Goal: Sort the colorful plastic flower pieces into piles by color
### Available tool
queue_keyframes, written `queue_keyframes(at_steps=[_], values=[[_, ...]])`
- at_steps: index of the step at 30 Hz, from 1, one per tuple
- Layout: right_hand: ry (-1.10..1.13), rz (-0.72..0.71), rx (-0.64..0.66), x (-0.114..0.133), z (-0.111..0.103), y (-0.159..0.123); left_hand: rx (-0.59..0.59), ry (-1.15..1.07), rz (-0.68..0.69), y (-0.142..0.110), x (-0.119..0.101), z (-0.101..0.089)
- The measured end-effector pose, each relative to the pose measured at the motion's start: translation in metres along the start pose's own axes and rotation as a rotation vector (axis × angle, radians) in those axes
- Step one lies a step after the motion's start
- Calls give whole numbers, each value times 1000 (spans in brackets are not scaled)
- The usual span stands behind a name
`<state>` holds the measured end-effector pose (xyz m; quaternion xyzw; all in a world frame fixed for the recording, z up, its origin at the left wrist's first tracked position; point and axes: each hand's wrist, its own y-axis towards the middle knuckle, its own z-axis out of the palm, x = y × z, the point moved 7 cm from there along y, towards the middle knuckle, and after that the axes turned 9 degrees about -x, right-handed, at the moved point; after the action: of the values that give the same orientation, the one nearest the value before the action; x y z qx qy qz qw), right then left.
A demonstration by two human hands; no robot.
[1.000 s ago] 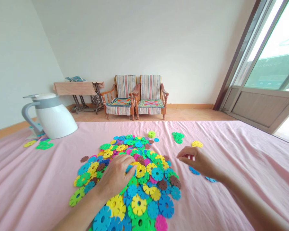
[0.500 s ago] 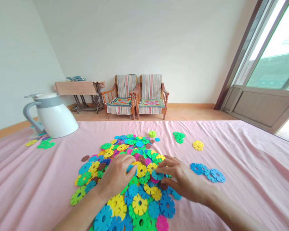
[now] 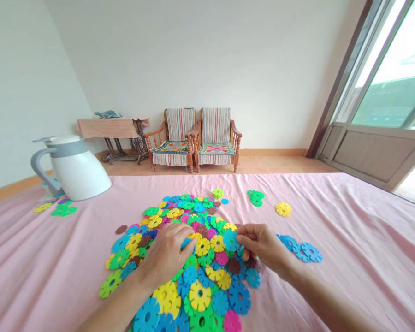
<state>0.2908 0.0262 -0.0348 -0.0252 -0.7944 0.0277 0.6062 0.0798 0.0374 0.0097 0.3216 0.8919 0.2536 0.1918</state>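
A spread-out heap of notched plastic snowflake discs (image 3: 199, 295) in blue, green, yellow, pink and brown covers the middle of the pink cloth. Over its left part rests my left hand (image 3: 171, 246), its thumb and fingers curled round a blue snowflake disc (image 3: 187, 244) that is partly hidden. At the heap's right side, my right hand (image 3: 263, 243) pinches another blue snowflake disc (image 3: 230, 240) by its edge, between thumb and forefinger. This disc is tilted up, just above the pile.
Beyond the heap lie small groups of lime discs (image 3: 217, 193), green discs (image 3: 256, 197) and yellow discs (image 3: 283, 209). Overlapping blue discs (image 3: 306, 250) lie right of my right hand. A white jug (image 3: 83, 173) stands at the left, with a few discs (image 3: 64, 210) in front.
My right hand has picked a blue disc off the heap and raised it slightly, uncovering pink and brown discs beneath. My left hand has stayed nearly in place.
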Motion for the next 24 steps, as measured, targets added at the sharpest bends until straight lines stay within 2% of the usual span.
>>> queue_keyframes(at_steps=[5, 8, 10, 16, 24], values=[[15, 31, 10, 0, 2, -1, -79, -26, 47, 2, -7, -8], [17, 54, 18, 1, 8, -5, -160, -60, 81, 2, -17, -15], [33, 54, 34, 3, 13, -8, -171, -93, 94, 1, -27, -18], [101, 28, 112, 14, 32, -21, -16, -170, 100, -2, -54, -12], [173, 38, 167, 19, 44, -28, 39, -223, 72, -5, -62, -5]])
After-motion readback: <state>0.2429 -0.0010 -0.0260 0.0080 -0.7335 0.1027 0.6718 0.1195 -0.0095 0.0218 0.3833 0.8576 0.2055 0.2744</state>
